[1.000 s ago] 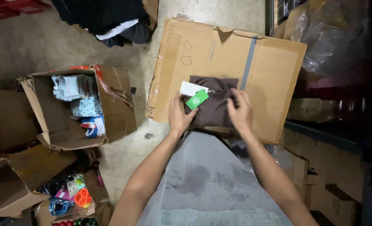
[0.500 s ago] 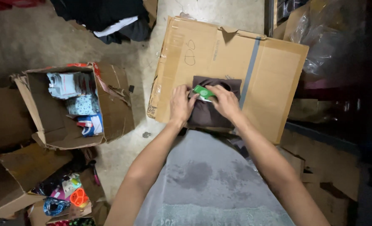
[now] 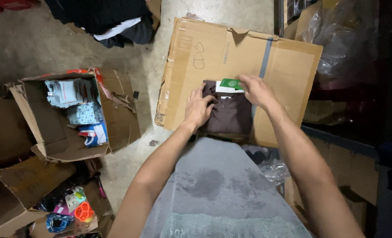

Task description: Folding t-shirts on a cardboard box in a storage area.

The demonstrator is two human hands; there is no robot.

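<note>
A flattened cardboard sheet (image 3: 213, 57) lies on a concrete floor (image 3: 24, 48) & serves as a work surface, seen from the head cam. At its near edge sits a folded dark brown garment (image 3: 229, 115), w/ a white-and-green tag (image 3: 229, 84) at the top edge. The left hand (image 3: 198, 108) presses down on the garment's left side, fingers curled & bunching the cloth; the right hand (image 3: 257, 91) rests on the top right corner, fingers bent over the tag, tho whether they actually pinch it or just touch cannot be told. Judging by this, the step in hand looks like squaring up the fold w/ the tag tucked or set in place; a next move would call for holding the left side flat while the right smooths the top edge, so the fold doesn't spring open. Left of the sheet, an open cardboard box (image 3: 116, 123) w/ torn flaps holds packets in pale blue, white & red. At bottom left, a 2nd open box (image 3: 11, 216) stands beside a jumble of small bright plastic items (image 3: 72, 209), orange, blue & pink. Top centre, a heap of dark clothes (image 3: 103, 17); at right, clear plastic bags (image 3: 337, 39).
</note>
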